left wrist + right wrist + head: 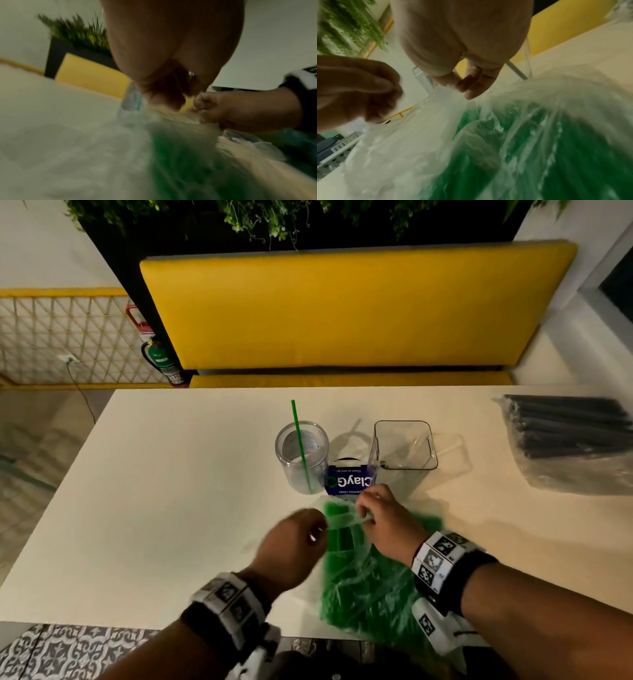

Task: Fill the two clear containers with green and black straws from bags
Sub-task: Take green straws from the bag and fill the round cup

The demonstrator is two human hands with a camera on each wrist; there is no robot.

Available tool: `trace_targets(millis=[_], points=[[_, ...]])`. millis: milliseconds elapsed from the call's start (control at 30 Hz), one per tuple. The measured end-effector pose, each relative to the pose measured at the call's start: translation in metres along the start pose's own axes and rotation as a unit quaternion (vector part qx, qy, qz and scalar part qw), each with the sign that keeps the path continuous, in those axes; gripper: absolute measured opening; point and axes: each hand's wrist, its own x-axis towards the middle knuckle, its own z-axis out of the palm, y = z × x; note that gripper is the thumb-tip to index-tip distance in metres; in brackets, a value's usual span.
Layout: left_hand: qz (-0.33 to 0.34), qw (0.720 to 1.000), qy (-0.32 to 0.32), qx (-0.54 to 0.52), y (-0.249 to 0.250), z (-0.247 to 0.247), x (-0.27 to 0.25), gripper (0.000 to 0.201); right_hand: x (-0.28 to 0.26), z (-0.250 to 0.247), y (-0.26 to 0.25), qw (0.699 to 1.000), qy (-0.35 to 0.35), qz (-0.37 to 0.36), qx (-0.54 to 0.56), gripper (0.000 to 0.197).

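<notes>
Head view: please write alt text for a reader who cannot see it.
Both hands, left hand and right hand, pull at the mouth of a bag of green straws on a white table. Behind stand a round jar holding one green straw and an empty square container.

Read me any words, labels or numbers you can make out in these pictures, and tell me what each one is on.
"ClayG": upside down on the blue packet between the round container and the square container; its last letters are hidden.
Small white lines on the same packet: too small to read.
Fire extinguisher label: too blurred.
Wristband squares on both wrists: patterns, not text.
</notes>
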Motion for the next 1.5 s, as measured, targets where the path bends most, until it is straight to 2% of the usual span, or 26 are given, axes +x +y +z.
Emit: trace_targets(millis=[33,67,133,200,267,367,467,567,667,767,900,1000,1067,1133,1167,1233,1267,1333,1433,1500], points=[[-0.008,0.996,-0.079,0.028,0.011,0.01,0.006,0.011,0.0,-0.003,-0.002,1.0,-0.02,-0.01,-0.014,0.03],[-0.022,0.99,-0.131,0.049,0.012,0.021,0.014,0.015,0.001,-0.006,-0.006,0.998,-0.052,-0.004,-0.04,0.029],[-0.061,0.982,-0.17,0.049,0.012,0.039,0.028,0.019,0.003,-0.012,-0.011,0.987,-0.122,0.032,-0.096,0.032],[-0.099,0.984,-0.138,0.049,0.009,0.052,0.041,0.027,0.006,-0.014,-0.013,0.98,-0.151,0.066,-0.111,0.045],[-0.13,0.983,-0.109,0.065,0.008,0.064,0.053,0.034,0.007,-0.013,-0.015,0.985,-0.138,0.056,-0.082,0.053],[-0.16,0.978,-0.12,0.053,0.019,0.068,0.061,0.011,0.004,-0.013,-0.018,0.992,-0.12,0.027,-0.039,0.062],[-0.169,0.973,-0.138,0.076,0.016,0.077,0.064,0.028,0.001,-0.016,-0.015,0.99,-0.129,0.033,-0.047,0.067],[-0.185,0.968,-0.138,0.094,0.018,0.077,0.061,0.018,0.002,-0.016,-0.01,0.988,-0.14,0.045,-0.053,0.073],[-0.216,0.969,-0.112,0.041,0.019,0.073,0.058,0.003,0.003,-0.015,-0.009,0.984,-0.15,0.034,-0.086,0.081],[-0.236,0.963,-0.121,-0.046,0.017,0.062,0.054,0.011,0.002,-0.014,-0.003,0.98,-0.143,0.048,-0.134,0.083],[-0.207,0.963,-0.117,-0.124,0.02,0.04,0.04,0.019,-0.001,-0.016,0.004,0.978,-0.11,0.105,-0.143,0.075],[-0.146,0.959,-0.15,-0.19,0.029,0.02,0.026,0.022,-0.002,-0.014,0.004,0.972,-0.121,0.111,-0.166,0.068],[-0.101,0.949,-0.157,-0.254,0.04,0.003,0.017,0.021,-0.002,-0.013,0.005,0.966,-0.141,0.108,-0.187,0.071],[-0.073,0.935,-0.126,-0.324,0.055,-0.023,0.013,0.009,-0.003,-0.014,0.006,0.967,-0.148,0.111,-0.175,0.073],[-0.065,0.925,-0.083,-0.365,0.063,-0.04,0.014,0.009,-0.004,-0.014,0.007,0.969,-0.146,0.106,-0.167,0.072],[-0.042,0.899,0.063,-0.432,0.075,-0.08,0.027,0.013,-0.007,-0.015,0.008,0.974,-0.139,0.09,-0.158,0.07],[-0.02,0.875,0.141,-0.463,0.079,-0.102,0.036,0.014,-0.009,-0.015,0.008,0.976,-0.134,0.084,-0.15,0.07],[0.032,0.822,0.252,-0.51,0.08,-0.139,0.058,0.014,-0.011,-0.015,0.009,0.98,-0.126,0.081,-0.132,0.069],[0.042,0.792,0.335,-0.509,0.07,-0.16,0.092,0.01,-0.011,-0.015,0.008,0.982,-0.124,0.08,-0.121,0.069],[0.013,0.789,0.357,-0.5,0.059,-0.151,0.111,0.011,-0.011,-0.015,0.009,0.983,-0.122,0.079,-0.114,0.069]])
